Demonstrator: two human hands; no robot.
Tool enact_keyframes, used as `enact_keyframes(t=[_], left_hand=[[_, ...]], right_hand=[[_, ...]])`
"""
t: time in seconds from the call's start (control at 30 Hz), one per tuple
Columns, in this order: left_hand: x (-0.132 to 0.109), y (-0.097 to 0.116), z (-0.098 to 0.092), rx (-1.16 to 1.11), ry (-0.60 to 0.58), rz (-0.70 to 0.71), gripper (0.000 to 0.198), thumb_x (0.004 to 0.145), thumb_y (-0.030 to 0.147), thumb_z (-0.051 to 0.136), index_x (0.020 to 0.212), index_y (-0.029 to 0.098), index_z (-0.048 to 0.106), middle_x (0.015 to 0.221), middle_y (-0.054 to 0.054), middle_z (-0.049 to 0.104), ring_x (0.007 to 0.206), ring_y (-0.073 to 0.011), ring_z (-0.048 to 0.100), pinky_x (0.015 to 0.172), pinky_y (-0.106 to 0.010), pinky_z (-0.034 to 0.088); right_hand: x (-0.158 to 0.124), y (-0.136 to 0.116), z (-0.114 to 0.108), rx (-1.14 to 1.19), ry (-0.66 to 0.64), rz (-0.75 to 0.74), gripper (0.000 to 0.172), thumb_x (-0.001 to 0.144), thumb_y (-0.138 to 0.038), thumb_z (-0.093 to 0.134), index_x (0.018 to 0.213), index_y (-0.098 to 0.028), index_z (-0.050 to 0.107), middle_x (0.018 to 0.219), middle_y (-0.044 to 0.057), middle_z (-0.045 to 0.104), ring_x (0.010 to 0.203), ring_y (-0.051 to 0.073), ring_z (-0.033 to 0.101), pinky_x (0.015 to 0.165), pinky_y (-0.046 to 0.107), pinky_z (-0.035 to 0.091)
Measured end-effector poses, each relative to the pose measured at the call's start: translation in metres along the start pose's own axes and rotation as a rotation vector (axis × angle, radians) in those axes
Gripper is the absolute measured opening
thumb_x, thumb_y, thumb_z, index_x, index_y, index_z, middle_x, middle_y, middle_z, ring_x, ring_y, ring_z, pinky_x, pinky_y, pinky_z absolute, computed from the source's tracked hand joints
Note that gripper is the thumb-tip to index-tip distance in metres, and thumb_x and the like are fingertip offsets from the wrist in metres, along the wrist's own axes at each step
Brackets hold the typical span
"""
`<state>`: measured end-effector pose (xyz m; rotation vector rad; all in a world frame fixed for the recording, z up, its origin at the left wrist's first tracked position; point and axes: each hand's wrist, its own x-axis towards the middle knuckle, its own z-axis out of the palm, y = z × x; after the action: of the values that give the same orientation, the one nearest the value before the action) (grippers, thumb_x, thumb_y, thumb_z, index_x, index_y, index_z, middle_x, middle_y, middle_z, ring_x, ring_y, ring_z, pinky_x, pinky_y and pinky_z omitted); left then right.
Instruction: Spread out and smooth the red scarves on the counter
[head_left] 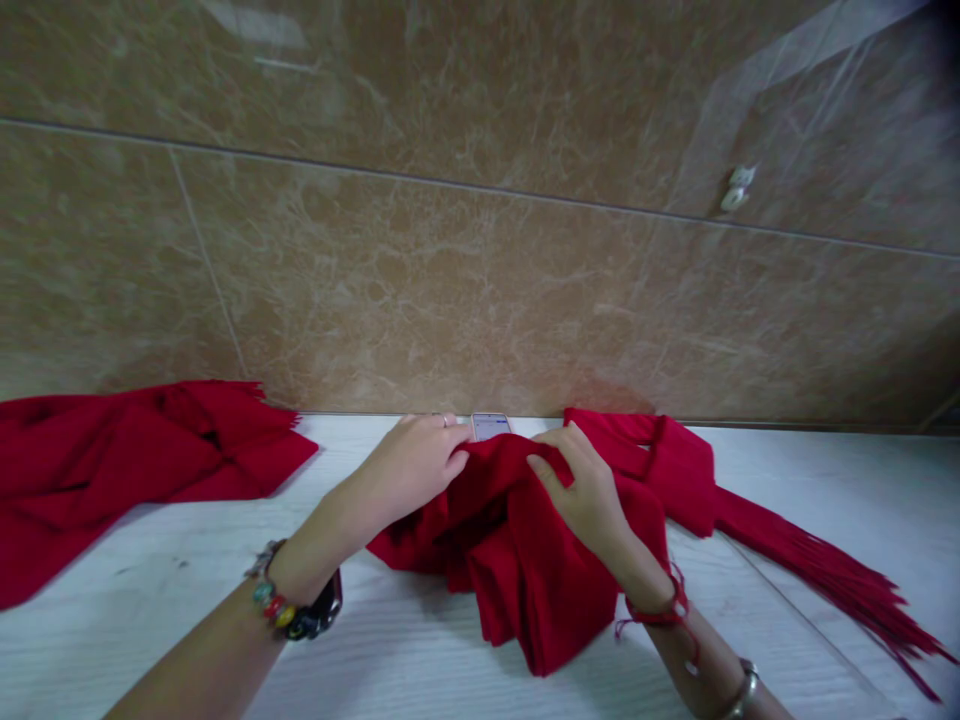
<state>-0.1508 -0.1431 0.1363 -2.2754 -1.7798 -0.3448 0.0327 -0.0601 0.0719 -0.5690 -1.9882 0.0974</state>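
Left hand [415, 462] and right hand [583, 492] clamp bunched red cloth [536, 570] near the white wood-grained table's [202, 560] far edge. A pink-rimmed rectangular phone [491, 426] lies behind.

Even, cool light reaches me, with glare on the stone and softness toward the edges.
I see the pale tabletop [187, 580] lit bright and slightly bluish, while the polished wall [450, 270] looks dimmer and throws back whitish reflections at upper left and upper right; I can't place the lamp itself. Shadows are soft, pooling faintly under the red cloth [555, 570], whose deeper folds sink nearly to black. My upper right corner falls dark, and the wall's seams run aslant. The fringe [870, 600] looks smeared, and I can't read the lit phone screen [491, 425].
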Motion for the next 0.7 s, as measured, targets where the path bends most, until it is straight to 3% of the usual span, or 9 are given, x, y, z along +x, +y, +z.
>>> enact_keyframes(t=[0.1, 0.17, 0.27, 0.4, 0.47, 0.6, 0.7], left_hand=[[0.001, 0.008, 0.008, -0.161, -0.028, 0.091, 0.018, 0.083, 0.014, 0.04, 0.084, 0.016, 0.058, 0.087, -0.004, 0.063, 0.082, -0.0157, 0.057, 0.075, -0.026, 0.042], [0.001, 0.011, 0.011, -0.184, -0.038, 0.096, 0.018, 0.084, 0.014, 0.04, 0.085, 0.017, 0.058, 0.088, -0.003, 0.063, 0.082, -0.0156, 0.057, 0.075, -0.025, 0.042], [0.001, 0.007, 0.011, -0.093, -0.05, 0.049, 0.019, 0.084, 0.017, 0.039, 0.085, 0.017, 0.058, 0.086, -0.005, 0.064, 0.079, -0.0176, 0.058, 0.071, -0.027, 0.043], [0.001, -0.008, 0.005, 0.116, -0.056, -0.126, 0.021, 0.081, 0.013, 0.038, 0.081, 0.015, 0.059, 0.081, -0.008, 0.064, 0.075, -0.0209, 0.059, 0.068, -0.032, 0.042], [0.0, -0.01, 0.003, 0.074, -0.056, -0.181, 0.021, 0.081, 0.012, 0.038, 0.077, 0.015, 0.058, 0.077, -0.007, 0.063, 0.071, -0.0195, 0.059, 0.066, -0.03, 0.042], [0.0, 0.011, 0.012, -0.176, -0.019, -0.114, 0.02, 0.085, 0.026, 0.038, 0.088, 0.017, 0.055, 0.086, -0.005, 0.062, 0.078, -0.0175, 0.058, 0.069, -0.027, 0.044], [0.001, 0.028, 0.023, -0.11, -0.046, -0.128, 0.021, 0.082, 0.028, 0.044, 0.097, 0.017, 0.054, 0.094, -0.007, 0.061, 0.081, -0.0207, 0.059, 0.07, -0.03, 0.045]], right_hand=[[-0.004, -0.01, 0.006, -0.003, -0.098, -0.119, 0.029, 0.078, -0.029, 0.055, 0.106, -0.021, 0.053, 0.104, 0.007, 0.06, 0.1, 0.023, 0.053, 0.1, 0.051, 0.025], [-0.005, -0.012, 0.007, 0.033, -0.123, -0.131, 0.019, 0.08, -0.025, 0.052, 0.099, -0.022, 0.055, 0.094, 0.004, 0.064, 0.09, 0.019, 0.057, 0.1, 0.048, 0.027], [-0.002, -0.007, 0.001, 0.078, -0.046, -0.057, 0.01, 0.082, -0.021, 0.048, 0.079, -0.022, 0.058, 0.071, -0.001, 0.064, 0.07, 0.015, 0.059, 0.094, 0.041, 0.037], [0.004, 0.008, -0.012, 0.054, 0.108, 0.121, 0.013, 0.081, -0.026, 0.048, 0.076, -0.02, 0.058, 0.073, 0.002, 0.064, 0.071, 0.017, 0.059, 0.074, 0.033, 0.047], [0.005, 0.012, -0.016, 0.039, 0.12, 0.173, 0.014, 0.081, -0.027, 0.047, 0.077, -0.02, 0.058, 0.073, 0.002, 0.064, 0.069, 0.017, 0.059, 0.066, 0.03, 0.047], [0.003, 0.007, -0.011, 0.01, 0.101, 0.146, 0.013, 0.079, -0.028, 0.05, 0.076, -0.02, 0.06, 0.074, 0.002, 0.065, 0.074, 0.019, 0.06, 0.072, 0.031, 0.047], [0.001, 0.0, -0.007, 0.007, 0.102, 0.086, 0.013, 0.079, -0.028, 0.05, 0.076, -0.021, 0.06, 0.075, 0.002, 0.066, 0.081, 0.02, 0.061, 0.077, 0.034, 0.046]])
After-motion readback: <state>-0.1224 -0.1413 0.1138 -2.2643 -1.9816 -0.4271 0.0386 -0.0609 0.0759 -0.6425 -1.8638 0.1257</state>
